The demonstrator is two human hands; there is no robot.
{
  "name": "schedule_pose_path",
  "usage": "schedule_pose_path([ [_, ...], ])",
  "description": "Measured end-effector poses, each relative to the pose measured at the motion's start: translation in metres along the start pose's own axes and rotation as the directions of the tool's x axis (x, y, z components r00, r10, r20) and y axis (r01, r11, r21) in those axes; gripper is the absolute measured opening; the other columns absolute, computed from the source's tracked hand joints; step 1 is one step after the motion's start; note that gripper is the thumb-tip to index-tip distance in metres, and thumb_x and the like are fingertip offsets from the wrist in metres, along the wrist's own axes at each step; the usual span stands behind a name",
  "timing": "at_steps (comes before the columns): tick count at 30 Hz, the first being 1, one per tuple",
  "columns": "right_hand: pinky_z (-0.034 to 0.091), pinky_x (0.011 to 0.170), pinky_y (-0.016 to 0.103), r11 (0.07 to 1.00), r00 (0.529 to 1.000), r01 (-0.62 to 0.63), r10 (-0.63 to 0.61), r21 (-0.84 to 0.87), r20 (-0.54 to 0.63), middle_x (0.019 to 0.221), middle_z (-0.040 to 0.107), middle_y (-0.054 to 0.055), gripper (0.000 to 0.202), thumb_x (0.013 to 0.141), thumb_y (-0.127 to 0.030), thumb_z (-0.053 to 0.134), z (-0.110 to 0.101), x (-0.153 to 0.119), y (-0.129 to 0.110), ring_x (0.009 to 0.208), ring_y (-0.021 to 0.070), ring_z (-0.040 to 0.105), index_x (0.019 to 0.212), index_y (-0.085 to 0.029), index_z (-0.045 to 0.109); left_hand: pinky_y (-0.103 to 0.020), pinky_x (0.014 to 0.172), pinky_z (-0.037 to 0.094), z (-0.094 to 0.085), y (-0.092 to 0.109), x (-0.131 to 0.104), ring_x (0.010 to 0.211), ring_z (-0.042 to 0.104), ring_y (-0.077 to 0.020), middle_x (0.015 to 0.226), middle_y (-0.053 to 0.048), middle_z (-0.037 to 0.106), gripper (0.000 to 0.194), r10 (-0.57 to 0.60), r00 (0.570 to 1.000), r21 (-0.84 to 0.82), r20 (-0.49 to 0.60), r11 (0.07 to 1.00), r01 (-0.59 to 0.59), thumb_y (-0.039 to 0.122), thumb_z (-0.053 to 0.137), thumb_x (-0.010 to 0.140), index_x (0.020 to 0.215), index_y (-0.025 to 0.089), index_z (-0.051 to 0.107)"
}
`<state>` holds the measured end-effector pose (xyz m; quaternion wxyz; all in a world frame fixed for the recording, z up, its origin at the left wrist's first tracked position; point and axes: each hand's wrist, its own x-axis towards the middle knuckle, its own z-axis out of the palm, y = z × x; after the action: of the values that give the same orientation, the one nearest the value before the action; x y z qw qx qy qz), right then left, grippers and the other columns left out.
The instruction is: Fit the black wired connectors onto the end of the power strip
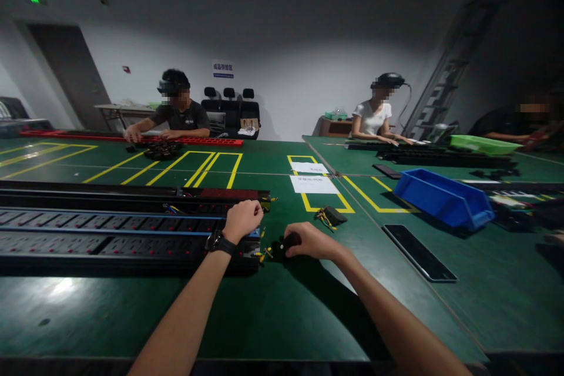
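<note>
Strips (145,245) are laid across the left-centre of the frame, the left hand (244,218) being curled over their ends; its grip cannot be told. At centre, a small black part (281,248) is pinched by the right hand (311,239).

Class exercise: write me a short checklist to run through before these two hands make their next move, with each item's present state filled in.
1. Right hand has the small black part in its fingers: ok.
2. Small black part is seated on the end of the near socket strip: not ok, it is out beyond the end.
3. Yellow-tipped wires are tucked away: not ok, they stick out at the strip's end.
4. Those wires are joined to the part: cannot tell, too small and dark.
5. Left hand has a firm grip: cannot tell, its fingertips are hidden.
6. Phone is clear of both hands: ok.
</note>
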<state>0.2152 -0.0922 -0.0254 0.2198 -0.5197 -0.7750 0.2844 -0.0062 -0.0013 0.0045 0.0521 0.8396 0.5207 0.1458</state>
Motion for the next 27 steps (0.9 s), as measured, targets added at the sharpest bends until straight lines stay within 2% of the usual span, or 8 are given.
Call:
schedule_pose_path([
  [5, 0.042, 0.058, 0.021, 0.997, 0.999, 0.023, -0.025, 0.067, 0.037, 0.078, 0.065, -0.003, 0.024, 0.067, -0.016, 0.084, 0.008, 0.001, -0.009, 0.068, 0.0131, 0.06, 0.085, -0.018, 0.069, -0.029, 0.079, 0.05, 0.0, 0.0, 0.0, 0.093, 0.071, -0.0229, 0.1, -0.004, 0.076, 0.025, -0.008, 1.0, 0.01, 0.005, 1.0, 0.007, 0.036, 0.049, 0.093, 0.093, 0.027, 0.072],
  [12, 0.042, 0.061, 0.02, 0.992, 0.996, 0.084, -0.087, 0.09, 0.033, 0.081, 0.066, -0.003, 0.025, 0.068, -0.016, 0.085, 0.024, 0.002, -0.015, 0.071, 0.0129, 0.061, 0.086, -0.018, 0.068, -0.031, 0.082, 0.05, 0.0, 0.001, 0.0, 0.093, 0.07, -0.0234, 0.101, -0.005, 0.076, 0.026, -0.007, 1.0, 0.014, 0.006, 1.0, 0.007, 0.035, 0.048, 0.093, 0.094, 0.027, 0.072],
  [16, 0.044, 0.063, 0.021, 0.989, 0.992, 0.124, -0.126, 0.083, 0.01, 0.086, 0.069, -0.003, 0.036, 0.07, -0.016, 0.084, 0.031, 0.003, -0.02, 0.075, 0.014, 0.063, 0.101, -0.02, 0.067, -0.03, 0.081, 0.05, -0.001, 0.001, 0.0, 0.094, 0.07, -0.0232, 0.1, -0.005, 0.076, 0.027, -0.007, 1.0, 0.01, 0.007, 1.0, 0.007, 0.036, 0.047, 0.093, 0.094, 0.026, 0.072],
  [20, 0.048, 0.074, 0.024, 0.98, 0.98, 0.196, -0.196, 0.021, 0.018, 0.1, 0.072, 0.001, 0.05, 0.073, -0.016, 0.082, 0.032, 0.002, -0.026, 0.085, 0.0168, 0.066, 0.12, -0.023, 0.067, -0.029, 0.08, 0.05, -0.001, 0.001, 0.0, 0.095, 0.071, -0.0233, 0.1, -0.005, 0.076, 0.026, 0.001, 1.0, 0.007, -0.002, 1.0, -0.001, 0.036, 0.047, 0.094, 0.094, 0.026, 0.072],
  [23, 0.048, 0.082, 0.027, 0.967, 0.969, 0.249, -0.248, -0.062, 0.02, 0.107, 0.071, 0.004, 0.052, 0.076, -0.017, 0.082, 0.03, 0.002, -0.029, 0.095, 0.0198, 0.065, 0.126, -0.024, 0.067, -0.029, 0.079, 0.049, -0.001, 0.0, 0.0, 0.094, 0.071, -0.0231, 0.099, -0.005, 0.076, 0.025, 0.004, 1.0, 0.006, -0.003, 1.0, -0.004, 0.035, 0.048, 0.093, 0.092, 0.026, 0.071],
  [27, 0.047, 0.084, 0.028, 0.957, 0.963, 0.268, -0.267, -0.108, 0.03, 0.105, 0.069, 0.005, 0.051, 0.078, -0.019, 0.081, 0.03, 0.002, -0.028, 0.094, 0.0198, 0.064, 0.127, -0.026, 0.068, -0.029, 0.078, 0.049, -0.001, 0.001, 0.0, 0.093, 0.071, -0.0233, 0.099, -0.005, 0.076, 0.024, -0.002, 1.0, 0.007, 0.002, 1.0, 0.002, 0.033, 0.048, 0.092, 0.092, 0.026, 0.071],
])
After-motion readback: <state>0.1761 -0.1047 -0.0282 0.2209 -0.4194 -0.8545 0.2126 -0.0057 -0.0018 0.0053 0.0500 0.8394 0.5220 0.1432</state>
